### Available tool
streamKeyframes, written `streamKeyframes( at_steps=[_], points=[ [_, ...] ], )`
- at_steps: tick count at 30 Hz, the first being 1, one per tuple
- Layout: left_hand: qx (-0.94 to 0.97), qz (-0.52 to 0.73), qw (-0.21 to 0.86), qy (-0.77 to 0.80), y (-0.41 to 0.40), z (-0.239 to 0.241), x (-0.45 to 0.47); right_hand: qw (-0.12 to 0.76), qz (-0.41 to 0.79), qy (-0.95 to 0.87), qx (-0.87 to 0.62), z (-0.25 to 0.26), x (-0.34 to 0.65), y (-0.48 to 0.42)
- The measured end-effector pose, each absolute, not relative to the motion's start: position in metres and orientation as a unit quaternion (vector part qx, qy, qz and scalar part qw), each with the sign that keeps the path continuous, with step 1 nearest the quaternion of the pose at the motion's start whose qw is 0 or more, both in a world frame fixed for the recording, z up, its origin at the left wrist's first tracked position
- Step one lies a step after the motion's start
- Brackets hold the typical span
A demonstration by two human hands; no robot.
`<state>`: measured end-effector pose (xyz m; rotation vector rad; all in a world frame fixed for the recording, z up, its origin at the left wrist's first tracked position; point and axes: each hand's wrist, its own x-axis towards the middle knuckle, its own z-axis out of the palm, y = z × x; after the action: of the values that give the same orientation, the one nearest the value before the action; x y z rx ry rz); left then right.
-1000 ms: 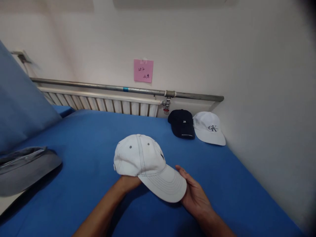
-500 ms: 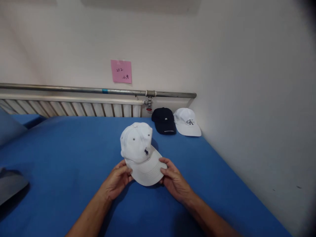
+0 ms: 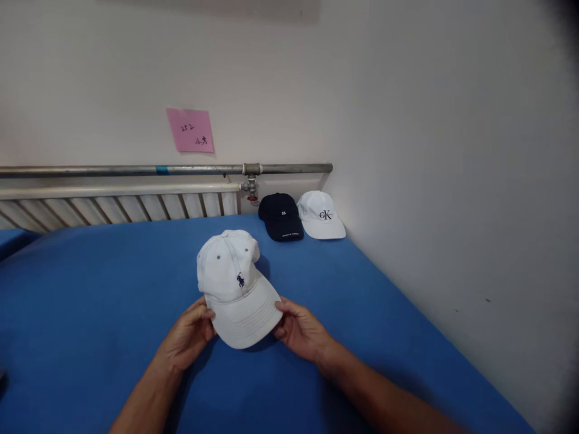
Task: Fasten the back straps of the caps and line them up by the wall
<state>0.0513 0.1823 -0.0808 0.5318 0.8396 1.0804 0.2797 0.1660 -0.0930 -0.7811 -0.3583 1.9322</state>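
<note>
Three caps (image 3: 226,271) (image 3: 279,216) (image 3: 320,211), two hands (image 3: 189,334) (image 3: 301,331), one pink note (image 3: 192,131), one radiator (image 3: 167,206)

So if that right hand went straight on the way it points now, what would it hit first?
The white cap it holds: the right hand points into the brim, which it touches. Beyond that, the line seems to run over the blue surface toward the radiator, though depth is unclear.

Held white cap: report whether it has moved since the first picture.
Yes: against the red valve handle, the held cap has shifted right, its brim swung toward the viewer.
</note>
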Motion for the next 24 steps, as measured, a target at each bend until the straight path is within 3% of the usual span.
streamKeyframes(
  at_steps=[7, 24],
  points=[
    [0.193, 0.542, 0.696, 0.43, 0.1868, -0.0807, 0.0525, 0.501, 0.77, -0.231, -0.319, -0.0938, 0.2735, 0.1608],
    [0.113, 0.529, 0.728, 0.42, 0.1874, -0.0814, 0.06, 0.507, 0.747, -0.247, -0.353, -0.0856, 0.2729, 0.1596]
  ],
)
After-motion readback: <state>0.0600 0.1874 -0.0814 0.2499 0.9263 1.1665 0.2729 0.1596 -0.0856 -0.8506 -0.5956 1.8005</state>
